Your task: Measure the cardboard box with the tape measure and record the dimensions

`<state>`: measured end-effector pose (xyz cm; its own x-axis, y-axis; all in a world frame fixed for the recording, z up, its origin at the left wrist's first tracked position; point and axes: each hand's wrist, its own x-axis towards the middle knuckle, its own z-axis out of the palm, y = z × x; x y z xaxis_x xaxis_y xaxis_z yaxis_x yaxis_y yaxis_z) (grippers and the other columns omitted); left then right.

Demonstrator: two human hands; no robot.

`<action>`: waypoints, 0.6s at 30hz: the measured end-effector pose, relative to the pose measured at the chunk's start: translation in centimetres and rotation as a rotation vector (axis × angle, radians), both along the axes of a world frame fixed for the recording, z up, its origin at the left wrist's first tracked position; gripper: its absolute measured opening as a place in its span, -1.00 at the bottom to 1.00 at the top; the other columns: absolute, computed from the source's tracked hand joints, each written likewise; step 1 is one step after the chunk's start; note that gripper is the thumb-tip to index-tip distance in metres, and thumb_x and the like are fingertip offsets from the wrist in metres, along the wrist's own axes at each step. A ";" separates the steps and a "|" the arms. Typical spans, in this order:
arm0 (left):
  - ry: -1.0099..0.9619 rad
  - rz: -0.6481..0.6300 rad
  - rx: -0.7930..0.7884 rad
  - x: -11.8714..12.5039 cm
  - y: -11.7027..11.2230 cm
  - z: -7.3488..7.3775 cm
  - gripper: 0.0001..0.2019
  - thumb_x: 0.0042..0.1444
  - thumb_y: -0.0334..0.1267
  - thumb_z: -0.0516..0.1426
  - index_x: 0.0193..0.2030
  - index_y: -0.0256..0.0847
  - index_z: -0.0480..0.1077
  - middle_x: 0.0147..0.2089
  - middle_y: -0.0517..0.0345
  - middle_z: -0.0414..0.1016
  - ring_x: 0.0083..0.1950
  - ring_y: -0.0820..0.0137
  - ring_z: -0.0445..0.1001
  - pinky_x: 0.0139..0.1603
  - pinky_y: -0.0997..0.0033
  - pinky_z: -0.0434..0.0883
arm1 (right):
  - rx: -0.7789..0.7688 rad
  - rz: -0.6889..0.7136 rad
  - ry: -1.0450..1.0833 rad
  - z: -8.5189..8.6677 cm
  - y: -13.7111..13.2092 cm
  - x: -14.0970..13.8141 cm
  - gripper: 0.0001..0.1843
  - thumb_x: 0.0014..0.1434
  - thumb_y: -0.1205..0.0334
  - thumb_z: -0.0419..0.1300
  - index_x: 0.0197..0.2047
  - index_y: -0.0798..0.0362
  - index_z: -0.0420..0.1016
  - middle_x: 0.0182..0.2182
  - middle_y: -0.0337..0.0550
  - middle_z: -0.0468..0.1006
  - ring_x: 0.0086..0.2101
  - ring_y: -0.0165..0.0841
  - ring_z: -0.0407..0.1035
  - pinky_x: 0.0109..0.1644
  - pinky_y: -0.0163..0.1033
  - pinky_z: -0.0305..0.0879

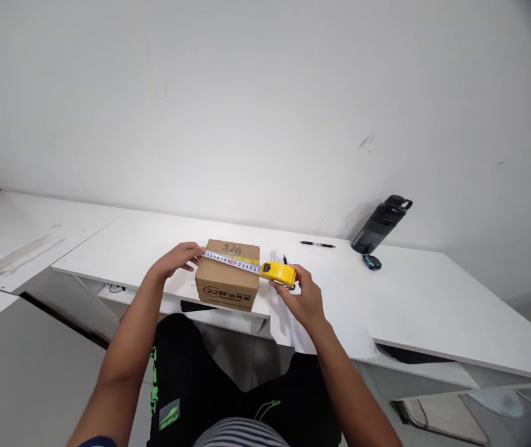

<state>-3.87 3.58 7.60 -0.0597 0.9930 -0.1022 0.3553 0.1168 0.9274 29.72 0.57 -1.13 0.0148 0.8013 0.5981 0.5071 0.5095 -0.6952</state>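
the box (223, 280) sits at the front edge of the surface (423, 298). the blade (232, 261) spans the box top from left edge to right. the right hand (305, 298) is closed around the case (282, 273), just beyond the right edge. the left hand (179, 259) has fingertips at the blade's end; whether they pinch it cannot be told.

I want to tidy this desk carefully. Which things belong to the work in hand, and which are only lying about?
In use:
Yellow tape measure, in the right hand
Cardboard box, under the tape

Apparently lying about:
Dark bottle
Small round object
Pen near the wall
Papers (perhaps for notes)
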 end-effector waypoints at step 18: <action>0.682 -0.450 0.161 8.2 7.1 0.8 -0.64 0.18 0.05 0.01 -0.40 -0.16 0.43 -0.28 0.04 0.55 -0.32 0.25 0.43 -0.30 0.32 0.26 | 0.167 -0.189 -0.328 4.7 -5.2 -12.9 -0.37 0.12 -0.24 0.20 0.06 0.08 0.48 -0.25 -0.03 0.66 -0.42 -0.26 0.53 -0.45 -0.26 0.33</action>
